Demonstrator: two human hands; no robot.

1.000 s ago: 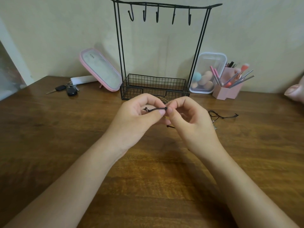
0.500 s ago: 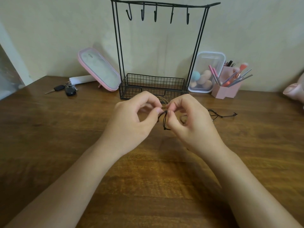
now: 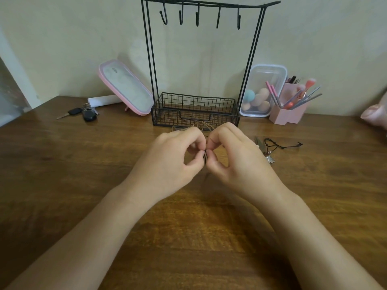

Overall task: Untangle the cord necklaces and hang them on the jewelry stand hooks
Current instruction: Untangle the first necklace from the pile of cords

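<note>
Item 1, black cord necklace: we see only a short dark piece of it, held above the table at the middle of the scene, near the front of the stand's basket. The left hand pinches it between thumb and forefinger from the left. The right hand pinches it the same way from the right. The 2 sets of fingertips meet at the cord, and the other fingers of both hands are curled. The rest of this cord is hidden behind the hands.

Item 2, tan cord: we note loops of it on the table just beyond the knuckles, close to the basket front.

Item 3, second black cord: it lies on the table right of the right hand, with a small metal piece at its near end. We cannot tell whether it joins the held cord.

Item 4, jewelry stand: black wire, upright at the far middle against the wall, with a mesh basket at its foot and 5 hooks on the top bar.

Item 5, surroundings: far left we list keys, a white tube and a tilted pink case. Far right we list a clear box of sponges and, just beside it, a pink brush holder.
</note>
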